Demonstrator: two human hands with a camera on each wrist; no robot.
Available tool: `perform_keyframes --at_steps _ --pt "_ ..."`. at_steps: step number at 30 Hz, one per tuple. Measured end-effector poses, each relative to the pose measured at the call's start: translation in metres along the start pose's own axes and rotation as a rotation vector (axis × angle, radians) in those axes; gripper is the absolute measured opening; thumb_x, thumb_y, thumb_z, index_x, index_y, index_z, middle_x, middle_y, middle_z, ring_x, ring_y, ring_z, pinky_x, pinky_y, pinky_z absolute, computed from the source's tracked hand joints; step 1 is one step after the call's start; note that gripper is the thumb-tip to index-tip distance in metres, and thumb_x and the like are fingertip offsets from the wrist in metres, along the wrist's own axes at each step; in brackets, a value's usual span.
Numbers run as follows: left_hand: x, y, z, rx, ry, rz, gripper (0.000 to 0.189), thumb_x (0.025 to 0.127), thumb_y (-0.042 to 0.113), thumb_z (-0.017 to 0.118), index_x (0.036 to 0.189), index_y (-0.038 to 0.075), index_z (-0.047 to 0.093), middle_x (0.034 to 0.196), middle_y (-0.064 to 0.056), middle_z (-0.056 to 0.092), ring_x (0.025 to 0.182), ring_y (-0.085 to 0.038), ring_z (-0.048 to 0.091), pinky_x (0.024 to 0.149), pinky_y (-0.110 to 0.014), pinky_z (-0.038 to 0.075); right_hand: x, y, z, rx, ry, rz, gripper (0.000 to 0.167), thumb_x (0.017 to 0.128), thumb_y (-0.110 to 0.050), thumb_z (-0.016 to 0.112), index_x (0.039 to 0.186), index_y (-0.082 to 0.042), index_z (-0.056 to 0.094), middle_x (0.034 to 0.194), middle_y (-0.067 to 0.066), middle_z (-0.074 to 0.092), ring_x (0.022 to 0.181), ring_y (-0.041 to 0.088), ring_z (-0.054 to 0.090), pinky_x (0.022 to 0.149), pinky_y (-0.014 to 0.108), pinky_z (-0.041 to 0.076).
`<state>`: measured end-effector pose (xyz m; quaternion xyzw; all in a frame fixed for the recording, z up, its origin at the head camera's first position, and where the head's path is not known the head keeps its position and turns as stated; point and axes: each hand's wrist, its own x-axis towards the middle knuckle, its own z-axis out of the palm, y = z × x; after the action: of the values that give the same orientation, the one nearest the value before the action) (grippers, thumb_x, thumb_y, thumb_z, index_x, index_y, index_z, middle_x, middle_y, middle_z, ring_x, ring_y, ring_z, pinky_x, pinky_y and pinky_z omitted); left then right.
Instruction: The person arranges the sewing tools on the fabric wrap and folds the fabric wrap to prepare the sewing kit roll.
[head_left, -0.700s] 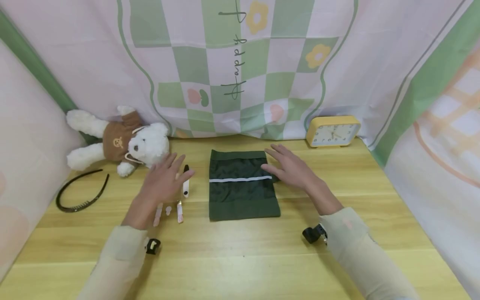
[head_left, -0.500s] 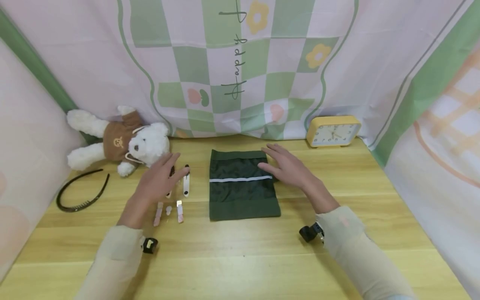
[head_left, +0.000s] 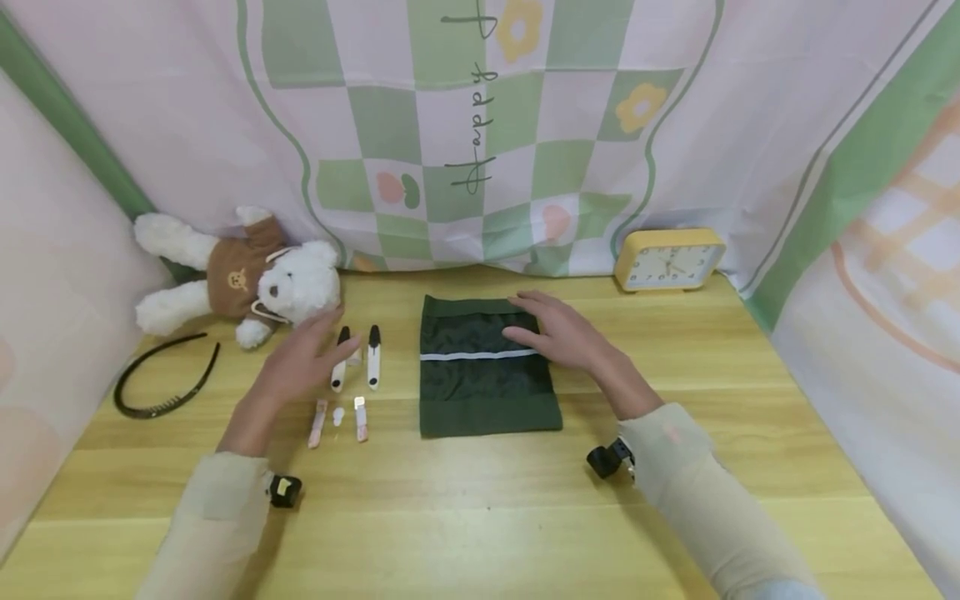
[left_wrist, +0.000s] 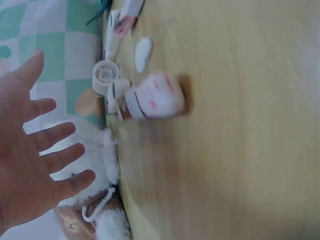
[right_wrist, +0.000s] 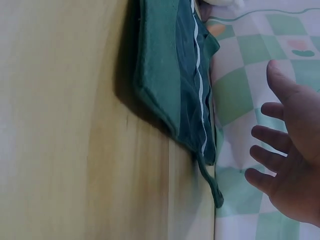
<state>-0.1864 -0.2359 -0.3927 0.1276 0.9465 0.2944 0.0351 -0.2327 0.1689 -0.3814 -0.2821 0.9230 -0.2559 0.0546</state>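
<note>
My left hand [head_left: 296, 360] hovers with fingers extended, holding nothing, just left of two slim white tools [head_left: 373, 358] with black tips. Closer to me lie two pink-and-white pieces [head_left: 361, 419] with a small white piece [head_left: 338, 416] between them. In the left wrist view a white ring-shaped item [left_wrist: 106, 74] stands beyond a pale piece with red marks [left_wrist: 159, 95]. My right hand [head_left: 558, 333], also holding nothing, overlaps the right edge of a flat dark green fabric pouch [head_left: 483, 412] with a white strip across it. A green strap [right_wrist: 210, 182] sticks out from the pouch's side.
A white plush bear [head_left: 243, 279] in a brown top lies at the back left. In front of it is a black headband [head_left: 168, 407]. A yellow alarm clock [head_left: 671, 260] stands at the back right, before the checkered curtain [head_left: 480, 125].
My left hand has drifted left, uncovering more of the white tools. The right hand has moved left, further over the pouch. The objects stay where they were.
</note>
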Motion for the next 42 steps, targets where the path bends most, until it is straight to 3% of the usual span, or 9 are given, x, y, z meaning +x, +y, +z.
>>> perform_keyframes --at_steps 6,13,22,26,31,37,42 --pt "-0.002 -0.008 -0.001 -0.109 -0.006 0.012 0.075 0.104 0.042 0.057 0.161 0.006 0.023 0.162 -0.022 0.027 0.149 -0.044 0.022 0.117 -0.063 0.017 0.007 -0.008 0.0 0.027 -0.051 -0.023 0.066 0.101 -0.044 0.063 0.15 -0.003 0.047 0.152 0.017 0.047 0.141 0.035 0.042 0.113 0.052 0.034" --pt "0.0 -0.015 -0.001 -0.148 -0.017 -0.019 0.078 0.102 0.04 0.061 0.162 0.008 0.023 0.162 -0.021 0.027 0.145 -0.046 0.029 0.116 -0.064 0.02 0.021 -0.022 0.005 0.053 -0.083 -0.065 0.063 0.098 -0.039 0.069 0.145 -0.001 0.052 0.146 0.016 0.054 0.134 0.034 0.049 0.109 0.05 0.04" --pt "0.003 -0.022 -0.001 -0.183 -0.05 -0.073 0.083 0.097 0.032 0.072 0.158 -0.001 0.027 0.155 -0.031 0.035 0.131 -0.052 0.046 0.105 -0.063 0.039 0.037 -0.038 0.019 0.104 -0.14 -0.052 0.056 0.096 -0.03 0.074 0.141 -0.001 0.057 0.139 0.013 0.06 0.126 0.03 0.057 0.104 0.046 0.046" --pt "0.004 -0.024 0.0 -0.181 -0.061 -0.082 0.085 0.091 0.031 0.078 0.155 -0.004 0.033 0.142 -0.033 0.049 0.124 -0.049 0.052 0.102 -0.061 0.043 0.043 -0.04 0.025 0.121 -0.16 -0.064 0.052 0.095 -0.026 0.075 0.138 0.0 0.059 0.135 0.014 0.063 0.122 0.029 0.059 0.102 0.044 0.048" --pt "0.004 -0.027 0.001 -0.203 -0.081 -0.1 0.086 0.089 0.028 0.081 0.153 -0.006 0.036 0.12 -0.028 0.06 0.094 -0.033 0.064 0.088 -0.049 0.052 0.05 -0.04 0.034 0.162 -0.199 -0.059 0.049 0.095 -0.024 0.075 0.136 -0.002 0.061 0.131 0.013 0.065 0.119 0.028 0.061 0.1 0.042 0.049" --pt "0.006 -0.025 0.005 -0.197 -0.082 -0.128 0.089 0.087 0.027 0.083 0.152 -0.009 0.034 0.094 -0.014 0.06 0.075 -0.021 0.059 0.068 -0.035 0.051 0.057 -0.039 0.04 0.169 -0.226 -0.042 0.046 0.094 -0.022 0.076 0.134 -0.003 0.063 0.128 0.011 0.066 0.117 0.027 0.061 0.099 0.04 0.049" --pt "0.005 -0.02 0.006 -0.207 -0.091 -0.167 0.085 0.087 0.022 0.083 0.149 -0.012 0.036 0.083 -0.01 0.059 0.061 -0.018 0.062 0.062 -0.033 0.049 0.061 -0.038 0.044 0.166 -0.249 -0.022 0.043 0.093 -0.021 0.077 0.131 -0.003 0.065 0.126 0.01 0.067 0.115 0.026 0.061 0.099 0.039 0.049"
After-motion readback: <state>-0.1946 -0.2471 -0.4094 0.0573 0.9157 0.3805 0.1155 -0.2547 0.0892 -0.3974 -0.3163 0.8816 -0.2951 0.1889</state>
